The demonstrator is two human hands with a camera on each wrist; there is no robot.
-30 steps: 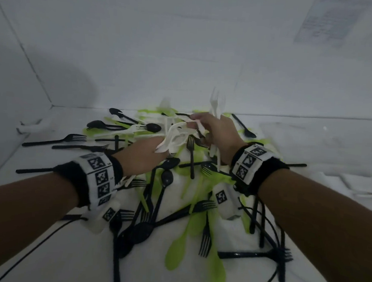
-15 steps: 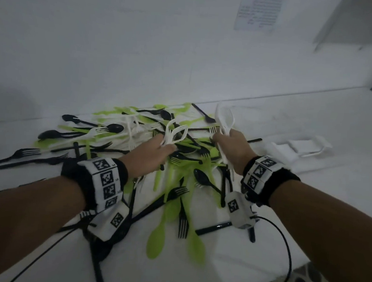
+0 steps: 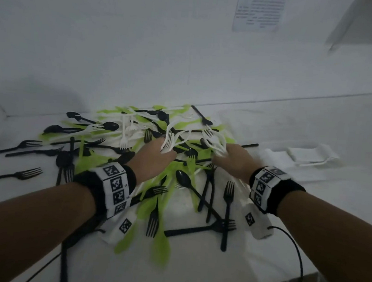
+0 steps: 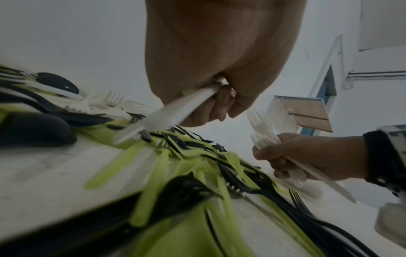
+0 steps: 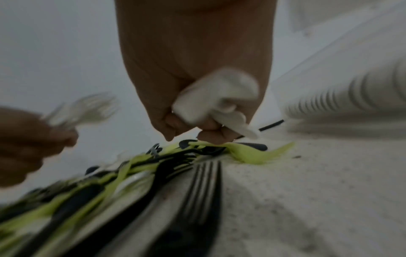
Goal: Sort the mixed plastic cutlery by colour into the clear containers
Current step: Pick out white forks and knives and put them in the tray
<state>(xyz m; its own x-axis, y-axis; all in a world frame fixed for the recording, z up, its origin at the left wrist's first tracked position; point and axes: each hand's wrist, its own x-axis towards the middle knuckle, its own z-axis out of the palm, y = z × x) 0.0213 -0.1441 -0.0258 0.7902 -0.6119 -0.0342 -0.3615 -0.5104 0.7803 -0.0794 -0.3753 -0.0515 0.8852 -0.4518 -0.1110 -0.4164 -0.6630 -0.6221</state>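
Note:
A mixed pile of black, green and white plastic cutlery (image 3: pixel 161 161) covers the white table (image 3: pixel 329 217). Over its middle my left hand (image 3: pixel 157 156) grips a bunch of white cutlery (image 3: pixel 169 139); in the left wrist view white handles (image 4: pixel 167 113) stick out of its fist. My right hand (image 3: pixel 234 159) holds another bundle of white forks (image 3: pixel 216 140), seen as white forks (image 4: pixel 263 128) above its fingers and as white handles (image 5: pixel 217 100) in the fist. A clear container (image 3: pixel 311 156) with white pieces sits right of the pile.
Loose black forks (image 3: pixel 24 145) lie spread to the left, and more black forks (image 3: pixel 227 209) near the front. A cable (image 3: pixel 298 254) runs from my right wrist over the table's front edge. A white wall with a paper sheet (image 3: pixel 259 10) stands behind.
The two hands, close together a second ago, have drawn apart, each with its own white bundle. The right hand has dropped lower and moved right. The view has swung rightwards.

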